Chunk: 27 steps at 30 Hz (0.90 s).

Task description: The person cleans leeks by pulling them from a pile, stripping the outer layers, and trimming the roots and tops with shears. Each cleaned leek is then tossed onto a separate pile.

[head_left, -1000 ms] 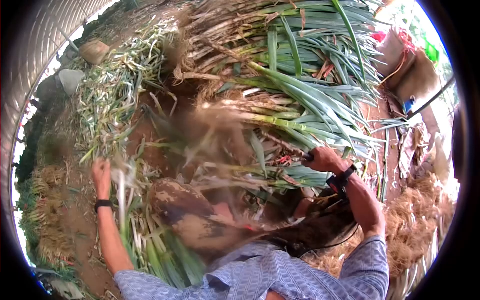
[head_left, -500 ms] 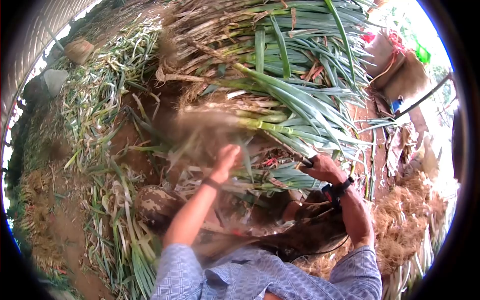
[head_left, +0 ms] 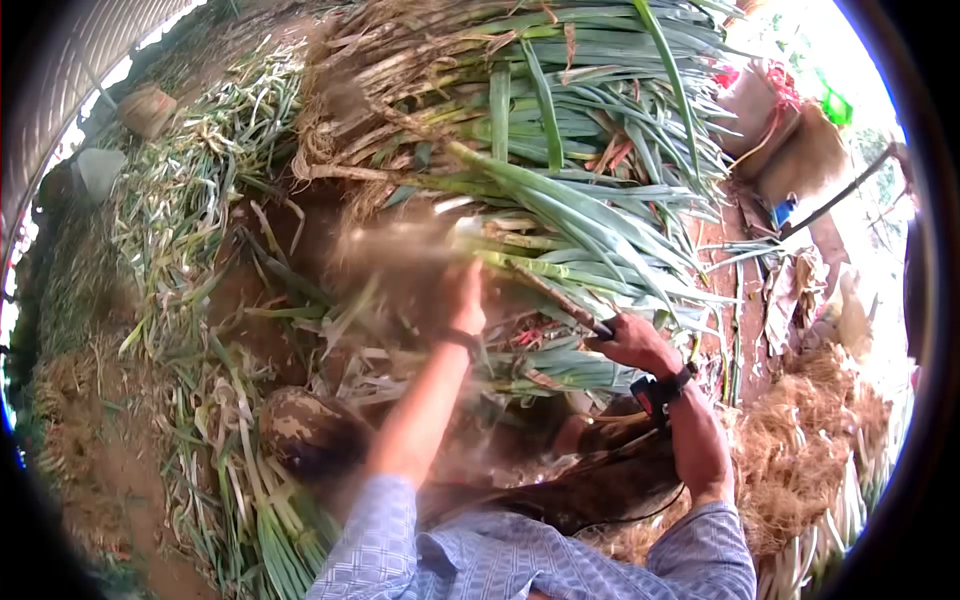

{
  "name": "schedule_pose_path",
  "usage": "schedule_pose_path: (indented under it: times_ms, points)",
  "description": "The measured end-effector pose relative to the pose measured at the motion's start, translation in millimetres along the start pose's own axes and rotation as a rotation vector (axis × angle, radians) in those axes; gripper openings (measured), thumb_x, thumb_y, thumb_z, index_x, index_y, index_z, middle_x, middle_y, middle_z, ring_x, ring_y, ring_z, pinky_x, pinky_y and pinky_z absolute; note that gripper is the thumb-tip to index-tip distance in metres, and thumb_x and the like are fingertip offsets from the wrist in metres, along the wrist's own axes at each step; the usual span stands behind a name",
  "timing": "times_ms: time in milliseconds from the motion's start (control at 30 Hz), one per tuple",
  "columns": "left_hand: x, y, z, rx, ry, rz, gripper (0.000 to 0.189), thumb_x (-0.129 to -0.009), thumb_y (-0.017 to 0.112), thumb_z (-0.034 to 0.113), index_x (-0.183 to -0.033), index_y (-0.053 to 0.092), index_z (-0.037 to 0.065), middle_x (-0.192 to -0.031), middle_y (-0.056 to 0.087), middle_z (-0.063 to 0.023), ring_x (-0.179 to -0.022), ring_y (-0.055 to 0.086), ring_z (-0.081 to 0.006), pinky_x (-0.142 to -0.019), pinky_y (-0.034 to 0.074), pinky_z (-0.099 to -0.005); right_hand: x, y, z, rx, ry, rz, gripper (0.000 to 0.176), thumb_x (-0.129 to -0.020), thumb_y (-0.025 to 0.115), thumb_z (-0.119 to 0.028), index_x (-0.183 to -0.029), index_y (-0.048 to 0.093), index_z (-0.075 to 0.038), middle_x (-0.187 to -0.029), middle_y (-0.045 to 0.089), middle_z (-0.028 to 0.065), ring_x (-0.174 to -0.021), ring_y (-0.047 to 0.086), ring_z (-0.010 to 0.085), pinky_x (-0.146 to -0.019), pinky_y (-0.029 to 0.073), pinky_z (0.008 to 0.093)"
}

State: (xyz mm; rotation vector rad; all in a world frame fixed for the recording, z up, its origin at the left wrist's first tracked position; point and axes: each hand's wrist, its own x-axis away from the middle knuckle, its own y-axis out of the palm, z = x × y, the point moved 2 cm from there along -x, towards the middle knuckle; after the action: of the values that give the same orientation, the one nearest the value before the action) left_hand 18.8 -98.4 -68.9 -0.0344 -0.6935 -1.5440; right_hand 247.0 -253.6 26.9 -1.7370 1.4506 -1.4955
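My left hand (head_left: pixel 465 298) reaches up to the root end of a leek (head_left: pixel 520 262) at the near edge of a large heap of leeks (head_left: pixel 590 120). Its fingers are blurred, so their grip cannot be made out. My right hand (head_left: pixel 637 343) is closed round the dark handle of a thin, brownish tool (head_left: pixel 553 293). The tool's shaft slants up and left, and its tip lies beside the leek near my left hand. What kind of tool it is does not show clearly. A hazy smear hides the root ends left of my left hand.
Stripped leaves (head_left: pixel 170 220) lie piled along the left. Trimmed leeks with bushy roots (head_left: pixel 800 460) are stacked at right. Full sacks (head_left: pixel 800 150) stand at upper right near a slanting pole (head_left: pixel 850 190). Loose leaves (head_left: pixel 540 360) lie in front of my knees.
My left hand has moved up and right, from below the leeks to the leek's root end. My right hand stays on the tool, a little lower and left. The whole view has shifted slightly.
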Motion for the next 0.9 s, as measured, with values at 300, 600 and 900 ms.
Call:
schedule_pose_path:
  times_ms: [300, 600, 900]
  points:
    - [-29, 1, -29, 0.414, -0.075, -0.041, 0.023, -0.095, 0.058, 0.033, -0.098, 0.059, 0.01, -0.089, 0.063, -0.0056, -0.079, 0.061, -0.0198, -0.073, 0.051, -0.0341, 4, -12, 2, -0.119, 0.009, 0.025, 0.039, -0.084, 0.063, -0.044, -0.089, 0.072, -0.007, -0.073, 0.068, 0.0155, -0.068, 0.067, 0.0292, -0.069, 0.051, 0.043]
    - [-2, -40, -57, 0.64, -0.005, -0.158, 0.05, -0.097, 0.052, 0.047, -0.127, 0.048, 0.008, -0.127, 0.052, -0.0105, -0.12, 0.048, -0.0267, -0.1, 0.04, -0.05, 8, -5, -7, -0.06, -0.095, -0.024, 0.047, -0.079, 0.071, -0.048, -0.08, 0.067, -0.001, -0.071, 0.064, 0.0202, -0.068, 0.063, 0.0356, -0.066, 0.048, 0.0453]
    - [11, -105, -72, 0.691, 0.058, -0.227, 0.039, -0.101, 0.045, 0.038, -0.125, 0.052, 0.007, -0.131, 0.054, -0.0107, -0.121, 0.051, -0.0259, -0.105, 0.04, -0.0464, -7, 23, -30, 0.074, -0.25, -0.05, 0.041, -0.08, 0.069, -0.047, -0.08, 0.069, -0.006, -0.074, 0.066, 0.0184, -0.071, 0.064, 0.0383, -0.067, 0.048, 0.0485]
